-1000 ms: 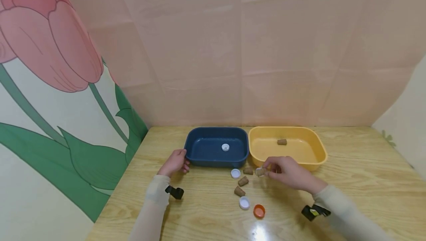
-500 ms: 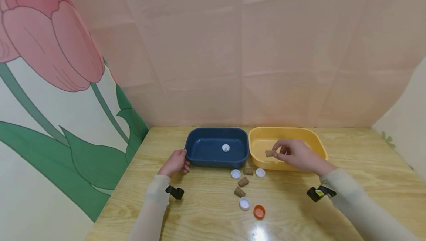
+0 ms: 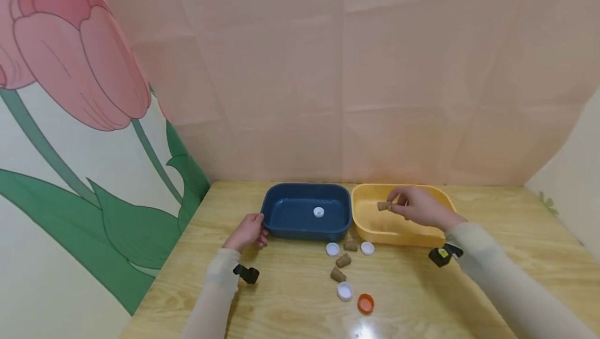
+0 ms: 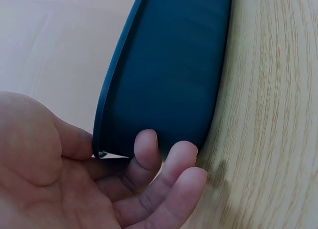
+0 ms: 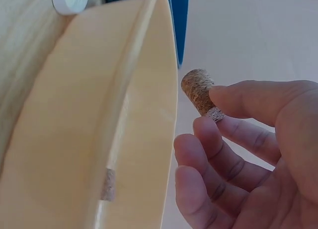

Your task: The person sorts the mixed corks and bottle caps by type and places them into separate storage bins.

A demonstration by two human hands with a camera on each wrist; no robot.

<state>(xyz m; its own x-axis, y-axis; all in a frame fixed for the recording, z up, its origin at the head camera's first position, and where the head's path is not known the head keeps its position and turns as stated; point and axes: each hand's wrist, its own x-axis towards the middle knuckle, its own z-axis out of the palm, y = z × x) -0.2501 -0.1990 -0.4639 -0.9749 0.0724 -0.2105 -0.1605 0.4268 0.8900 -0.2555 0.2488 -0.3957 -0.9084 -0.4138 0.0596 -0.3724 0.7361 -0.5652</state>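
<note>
My right hand point(image 3: 419, 208) pinches a tapered cork point(image 3: 384, 206) between thumb and fingertips, over the yellow bin point(image 3: 403, 238). In the right wrist view the held cork point(image 5: 198, 92) tilts just beyond the bin's rim, and another cork point(image 5: 108, 185) lies inside. My left hand point(image 3: 246, 232) grips the left end of the dark blue bin point(image 3: 290, 219), thumb at its rim. The left wrist view shows the other fingers curled beside the bin's wall point(image 4: 169, 75). A white bottle cap point(image 3: 319, 212) lies in the blue bin.
In front of the bins, on the wooden table point(image 3: 290, 297), lie corks point(image 3: 344, 260), white caps point(image 3: 345, 291) and an orange-red cap point(image 3: 365, 303). The bins stand side by side near a pink cloth backdrop point(image 3: 300, 78). A tulip-painted wall point(image 3: 84, 68) rises at the left.
My right hand has lifted the cork from beside a white cap on the table and carried it up and over the yellow bin. My left hand stays at the blue bin.
</note>
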